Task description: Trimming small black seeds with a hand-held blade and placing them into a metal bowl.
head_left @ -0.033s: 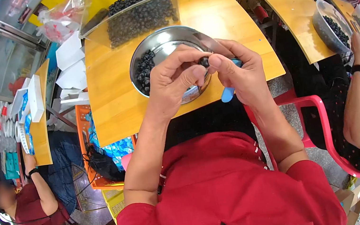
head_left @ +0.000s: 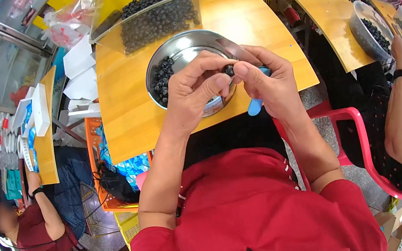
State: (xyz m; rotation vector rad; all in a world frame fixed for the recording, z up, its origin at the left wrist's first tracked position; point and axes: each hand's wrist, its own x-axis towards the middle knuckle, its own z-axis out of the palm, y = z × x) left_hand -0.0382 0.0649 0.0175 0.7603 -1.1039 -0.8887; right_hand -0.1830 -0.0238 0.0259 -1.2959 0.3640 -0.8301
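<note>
My left hand [head_left: 194, 86] is pinching a small dark round piece [head_left: 228, 70], like a nut or a fruit, between thumb and forefinger. Against its other side rests the thumb of my right hand [head_left: 272, 80]. That hand is closed round a blue-handled tool [head_left: 255, 107]; a flat grey metal strip beside the fingers looks like its blade, though my fingers hide most of it. Below both hands stands a round steel bowl [head_left: 185, 36], with several more dark round pieces [head_left: 163, 81] gathered at its left side.
A clear bin [head_left: 198, 5] heaped with the same dark pieces sits at the back of the wooden table [head_left: 246, 15]. An orange crate [head_left: 96, 165] is low at left. People work at tables on both sides; a pink chair [head_left: 361, 135] is at right.
</note>
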